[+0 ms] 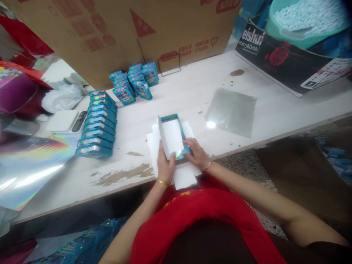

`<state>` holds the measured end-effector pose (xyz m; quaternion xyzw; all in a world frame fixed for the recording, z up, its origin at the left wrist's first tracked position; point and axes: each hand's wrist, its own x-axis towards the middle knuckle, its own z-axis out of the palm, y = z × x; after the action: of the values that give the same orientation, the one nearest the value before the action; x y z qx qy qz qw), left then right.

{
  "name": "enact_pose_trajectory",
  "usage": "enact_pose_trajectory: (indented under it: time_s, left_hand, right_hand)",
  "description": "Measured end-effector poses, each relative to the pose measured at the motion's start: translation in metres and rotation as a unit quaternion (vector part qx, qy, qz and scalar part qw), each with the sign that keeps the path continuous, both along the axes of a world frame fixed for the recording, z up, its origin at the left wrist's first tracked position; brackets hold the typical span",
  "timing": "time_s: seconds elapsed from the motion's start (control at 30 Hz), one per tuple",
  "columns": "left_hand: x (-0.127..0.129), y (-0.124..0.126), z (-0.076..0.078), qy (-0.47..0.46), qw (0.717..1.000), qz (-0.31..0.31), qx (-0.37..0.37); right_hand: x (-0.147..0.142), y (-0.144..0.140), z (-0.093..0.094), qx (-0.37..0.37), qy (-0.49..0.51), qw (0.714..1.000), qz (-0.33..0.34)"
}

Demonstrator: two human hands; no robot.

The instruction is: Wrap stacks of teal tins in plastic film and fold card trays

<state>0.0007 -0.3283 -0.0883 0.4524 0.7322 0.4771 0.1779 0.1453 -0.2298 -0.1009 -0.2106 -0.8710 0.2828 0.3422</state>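
The half-folded carton is thin card, matt white inside with a glossy blue printed outside, and it lies on plain matt white paper sheets. The white table has a painted top, scuffed and worn through to rough brown patches. The clear plastic sheet is smooth and shiny, catching a glare. The stacked blue boxes look glossy. The holographic film is mirror-bright with rainbow sheen. The big cardboard box is matt brown with red print.
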Motion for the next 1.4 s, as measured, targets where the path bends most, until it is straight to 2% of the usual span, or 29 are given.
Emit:
enact_pose_trajectory:
  time_s: [0.07,0.13,0.3,0.4,0.53,0.6,0.67,0.7,0.77,0.87,0.9,0.97,1.07,1.17,1.33,1.4]
  left_hand:
    - [0.0,0.006,-0.001,0.024,0.999,0.025,0.009]
    - [0.001,0.009,-0.001,0.041,0.998,0.043,0.012]
    - [0.004,0.004,0.003,0.047,0.999,0.007,-0.007]
    - [0.008,0.004,-0.001,0.064,0.998,0.005,-0.009]
    - [0.006,0.005,-0.004,0.08,0.996,0.024,-0.006]
    - [0.001,0.001,0.003,0.128,0.991,0.026,0.013]
    - [-0.004,-0.004,0.017,0.228,0.973,0.011,0.046]
    - [-0.006,-0.007,0.025,0.285,0.957,-0.017,0.048]
    - [-0.008,-0.008,0.041,0.384,0.917,-0.108,-0.003]
    - [-0.006,0.0,0.057,0.462,0.845,-0.235,-0.131]
    - [-0.004,0.004,0.06,0.477,0.828,-0.253,-0.154]
    - [-0.002,0.01,0.064,0.495,0.811,-0.266,-0.161]
    - [0.001,0.013,0.069,0.493,0.823,-0.251,-0.128]
    - [0.005,0.012,0.074,0.472,0.841,-0.238,-0.113]
    - [0.015,0.011,0.081,0.472,0.84,-0.222,-0.15]
    - [0.016,0.015,0.082,0.471,0.832,-0.243,-0.167]
  right_hand:
    - [0.009,-0.001,-0.003,0.025,0.003,0.998,0.058]
    - [0.016,-0.002,-0.008,0.054,0.0,0.995,0.085]
    - [0.016,-0.001,-0.019,0.039,0.0,0.997,0.068]
    - [0.012,-0.001,-0.015,0.049,-0.032,0.996,0.06]
    - [0.009,-0.003,-0.004,0.108,-0.077,0.99,0.048]
    - [0.007,-0.005,0.001,0.126,-0.108,0.985,0.044]
    - [0.005,-0.005,0.004,0.13,-0.139,0.981,0.04]
    - [0.004,-0.005,0.005,0.129,-0.151,0.979,0.041]
    - [0.003,-0.004,0.005,0.12,-0.173,0.976,0.049]
    - [0.004,-0.006,0.006,0.083,-0.15,0.984,0.054]
    - [0.005,-0.008,0.007,0.057,-0.121,0.99,0.043]
    - [0.007,-0.014,0.011,-0.025,-0.041,0.999,-0.023]
    - [0.006,-0.024,0.019,-0.201,0.054,0.969,-0.131]
    - [0.0,-0.029,0.024,-0.31,0.087,0.938,-0.129]
    - [-0.007,-0.025,0.025,-0.302,0.119,0.938,-0.123]
    - [-0.007,-0.023,0.024,-0.297,0.113,0.941,-0.119]
